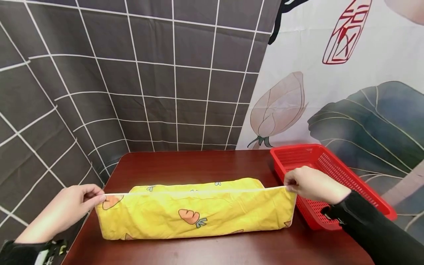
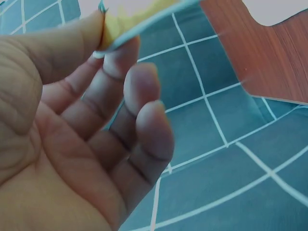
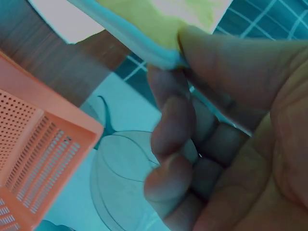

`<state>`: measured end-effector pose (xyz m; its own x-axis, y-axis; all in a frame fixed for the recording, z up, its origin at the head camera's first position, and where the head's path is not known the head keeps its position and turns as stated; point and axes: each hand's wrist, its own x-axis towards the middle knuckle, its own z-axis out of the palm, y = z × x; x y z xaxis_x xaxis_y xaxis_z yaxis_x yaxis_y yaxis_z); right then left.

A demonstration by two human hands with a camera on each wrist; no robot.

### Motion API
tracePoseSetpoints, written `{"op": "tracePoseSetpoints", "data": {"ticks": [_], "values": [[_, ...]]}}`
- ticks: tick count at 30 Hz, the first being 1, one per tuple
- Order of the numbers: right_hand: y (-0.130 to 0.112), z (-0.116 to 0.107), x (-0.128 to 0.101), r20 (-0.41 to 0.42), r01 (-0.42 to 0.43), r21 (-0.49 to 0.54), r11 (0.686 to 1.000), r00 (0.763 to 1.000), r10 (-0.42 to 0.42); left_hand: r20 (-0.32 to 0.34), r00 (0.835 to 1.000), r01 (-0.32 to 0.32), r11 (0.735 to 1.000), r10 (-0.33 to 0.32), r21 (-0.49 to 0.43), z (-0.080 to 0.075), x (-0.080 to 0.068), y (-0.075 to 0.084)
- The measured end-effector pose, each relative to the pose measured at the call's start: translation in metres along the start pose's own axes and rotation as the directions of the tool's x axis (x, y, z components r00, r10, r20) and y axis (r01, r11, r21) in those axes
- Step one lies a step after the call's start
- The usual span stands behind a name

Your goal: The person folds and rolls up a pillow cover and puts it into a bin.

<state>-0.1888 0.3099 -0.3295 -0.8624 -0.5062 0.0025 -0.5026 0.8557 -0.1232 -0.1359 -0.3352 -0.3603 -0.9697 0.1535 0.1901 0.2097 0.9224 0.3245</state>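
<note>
Yellow cloth point(image 1: 195, 215) stretched between my left hand point(image 1: 71, 206) and right hand point(image 1: 313, 184), fingers pinching only its corners; a slack pinch risks dropping an edge onto the bench point(image 1: 198, 165).

Left hand: the left hand point(image 2: 72, 139) fills the left of the frame, palm up toward the lens
Grip: thumb and forefinger pinch a corner of yellow cloth point(image 2: 126, 20) near the top edge
Other fingers: the remaining fingers point(image 2: 154, 130) curl loosely below the pinch, holding nothing
Cloth edge: a pale hem runs up and right from the pinch, pulled taut
Backdrop: a dark curtain with a white grid point(image 2: 226, 159) lies behind
Table: a reddish wooden table point(image 2: 260, 48) shows at upper right
</note>
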Motion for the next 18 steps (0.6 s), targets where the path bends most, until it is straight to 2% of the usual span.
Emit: {"op": "tracePoseSetpoints", "data": {"ticks": [4,10,18], "values": [[0.007,0.004,0.024,-0.021,-0.048,-0.035,0.998,0.999,0.048,0.042,0.998,0.045,0.999,-0.045,-0.005,0.004,0.019,0.002],[0.014,0.009,0.055,-0.049,-0.08,-0.088,0.993,0.996,0.075,0.029,0.998,0.054,0.999,-0.054,0.008,0.014,0.044,-0.003],[0.019,0.021,0.09,-0.047,-0.1,-0.17,0.98,0.995,0.093,0.061,0.991,0.118,0.993,-0.116,-0.027,0.041,0.066,-0.013]]}}
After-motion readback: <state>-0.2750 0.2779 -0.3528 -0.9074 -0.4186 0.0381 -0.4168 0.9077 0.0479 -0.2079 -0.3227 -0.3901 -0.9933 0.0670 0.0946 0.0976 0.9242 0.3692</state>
